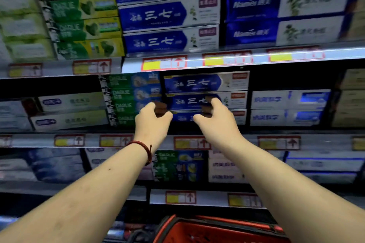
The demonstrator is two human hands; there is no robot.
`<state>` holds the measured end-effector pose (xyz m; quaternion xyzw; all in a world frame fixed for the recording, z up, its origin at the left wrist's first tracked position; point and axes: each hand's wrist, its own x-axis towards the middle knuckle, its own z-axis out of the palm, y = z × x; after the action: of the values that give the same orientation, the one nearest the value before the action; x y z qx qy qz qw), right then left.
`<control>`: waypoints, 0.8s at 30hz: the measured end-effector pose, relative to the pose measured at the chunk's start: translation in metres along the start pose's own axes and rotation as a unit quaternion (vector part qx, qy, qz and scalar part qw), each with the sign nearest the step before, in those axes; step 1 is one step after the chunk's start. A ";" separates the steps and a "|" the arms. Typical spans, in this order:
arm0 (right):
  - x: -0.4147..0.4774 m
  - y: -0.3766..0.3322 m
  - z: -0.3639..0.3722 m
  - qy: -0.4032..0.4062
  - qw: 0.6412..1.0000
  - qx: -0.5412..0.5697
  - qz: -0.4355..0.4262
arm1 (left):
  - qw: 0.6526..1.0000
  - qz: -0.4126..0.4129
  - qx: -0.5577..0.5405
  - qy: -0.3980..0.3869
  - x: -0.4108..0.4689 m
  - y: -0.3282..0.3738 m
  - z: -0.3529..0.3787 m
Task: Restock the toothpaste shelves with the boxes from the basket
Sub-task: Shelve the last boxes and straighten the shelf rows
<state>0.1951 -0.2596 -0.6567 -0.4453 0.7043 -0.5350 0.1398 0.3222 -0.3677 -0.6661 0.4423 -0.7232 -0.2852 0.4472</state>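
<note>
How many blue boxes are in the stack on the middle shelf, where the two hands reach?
3, one upon another: top box, middle box, partly covered, bottom box, mostly covered. More may be hidden behind them.

basket (207,231) (red) partly below bottom edge

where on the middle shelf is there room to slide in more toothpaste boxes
Open gap above the two white-blue boxes, between the blue stack and the tan boxes. Another above the white boxes at far left. The top shelf is packed side to side; the left hand and right hand crowd the blue stack.
</note>
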 end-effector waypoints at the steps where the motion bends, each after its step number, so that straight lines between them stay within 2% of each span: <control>1: -0.002 0.010 -0.015 0.014 1.000 0.003 0.009 | 1.000 0.004 0.001 -0.019 -0.008 0.008 0.015; 7: -0.013 0.055 -0.098 0.093 0.994 -0.024 0.049 | 0.996 0.017 -0.011 -0.088 -0.048 0.050 0.090; 13: -0.021 0.071 -0.151 0.090 0.994 -0.029 0.060 | 0.993 -0.011 -0.009 -0.119 -0.063 0.080 0.139; 16: -0.019 0.070 -0.150 0.069 0.995 -0.045 0.049 | 0.996 -0.026 0.002 -0.080 -0.063 0.078 0.141; 22: -0.006 0.063 -0.115 0.007 0.997 -0.051 0.059 | 0.993 -0.100 0.019 0.060 -0.046 0.046 0.103; 24: 0.002 0.061 -0.101 0.006 0.997 -0.048 0.064 | 0.989 -0.136 0.016 0.063 -0.040 0.035 0.086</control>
<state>0.0971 -0.1954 -0.6707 -0.4023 0.7572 -0.4930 0.1475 0.2398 -0.3152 -0.6915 0.5610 -0.6312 -0.3029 0.4418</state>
